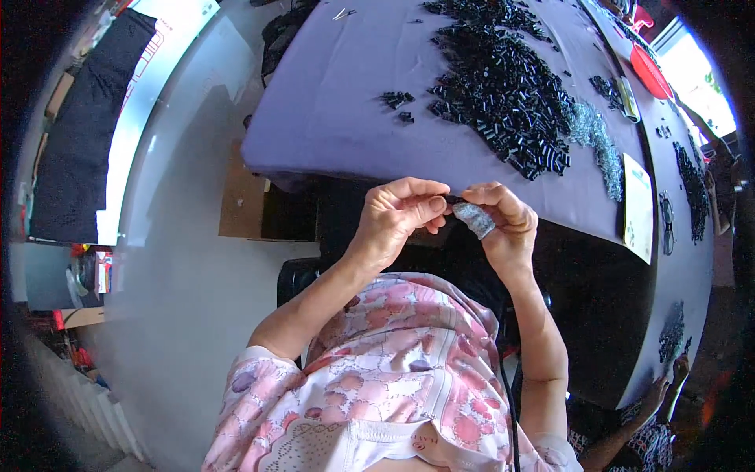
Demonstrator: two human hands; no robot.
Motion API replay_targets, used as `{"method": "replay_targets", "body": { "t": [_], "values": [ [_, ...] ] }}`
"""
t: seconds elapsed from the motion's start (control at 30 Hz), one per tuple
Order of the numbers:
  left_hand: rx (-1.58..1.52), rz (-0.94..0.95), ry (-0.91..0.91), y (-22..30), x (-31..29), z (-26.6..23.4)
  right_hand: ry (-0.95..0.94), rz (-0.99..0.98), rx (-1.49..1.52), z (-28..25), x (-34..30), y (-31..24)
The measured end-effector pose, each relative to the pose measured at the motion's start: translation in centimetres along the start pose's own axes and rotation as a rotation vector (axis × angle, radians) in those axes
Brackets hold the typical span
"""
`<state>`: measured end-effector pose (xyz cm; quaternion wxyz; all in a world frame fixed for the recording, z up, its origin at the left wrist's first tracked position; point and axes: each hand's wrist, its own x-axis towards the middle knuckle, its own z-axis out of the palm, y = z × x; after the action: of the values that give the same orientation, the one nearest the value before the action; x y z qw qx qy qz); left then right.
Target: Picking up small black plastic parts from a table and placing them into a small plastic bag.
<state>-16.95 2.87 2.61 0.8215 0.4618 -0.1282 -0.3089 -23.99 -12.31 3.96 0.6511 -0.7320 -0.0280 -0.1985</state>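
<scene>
My left hand (399,211) and my right hand (510,219) meet just in front of the table's near edge. Between their fingertips is a small black tube-like piece (453,199), pinched from both sides and mostly covered by the fingers. A shiny silvery wrap (475,221) appears to cover my right thumb; its material is hard to make out. Beyond my hands, a large heap of short black tube-like pieces (503,90) spreads over the lilac-covered table (338,102). To its right lies a pile of fine silvery bits (599,141).
A pale card (637,206) lies at the table's near right edge. On the adjoining table are glasses (668,223), a red basket (651,71) and more black pieces (690,189). Another person's hand (654,393) reaches in at lower right. A cardboard box (242,200) stands by the left corner.
</scene>
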Motion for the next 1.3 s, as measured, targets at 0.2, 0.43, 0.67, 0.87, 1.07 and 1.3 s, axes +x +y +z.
{"method": "replay_targets", "body": {
  "t": [0.2, 0.43, 0.67, 0.87, 1.07, 1.3],
  "values": [
    [0.129, 0.105, -0.013, 0.5, -0.4, 0.5, 0.001, 0.029, 0.115, 0.0, -0.1, -0.4],
    [0.333, 0.169, -0.031, 1.1, -0.7, 0.6, -0.043, -0.132, -0.211, -0.1, 0.0, -1.2],
    [0.392, 0.144, -0.022, 1.5, -0.9, 0.9, -0.059, -0.256, -0.391, 0.0, 0.0, -2.5],
    [0.373, 0.086, -0.013, 1.4, -0.9, 0.9, -0.054, -0.256, -0.328, 0.0, 0.0, -1.5],
    [0.147, 0.065, 0.031, 0.5, -0.4, 0.7, 0.014, -0.187, -0.159, 0.9, -0.1, 0.0],
    [0.026, -0.013, 0.002, 0.7, -0.1, 0.2, -0.041, -0.119, -0.358, 1.0, 0.3, -1.1]
  ]
}}
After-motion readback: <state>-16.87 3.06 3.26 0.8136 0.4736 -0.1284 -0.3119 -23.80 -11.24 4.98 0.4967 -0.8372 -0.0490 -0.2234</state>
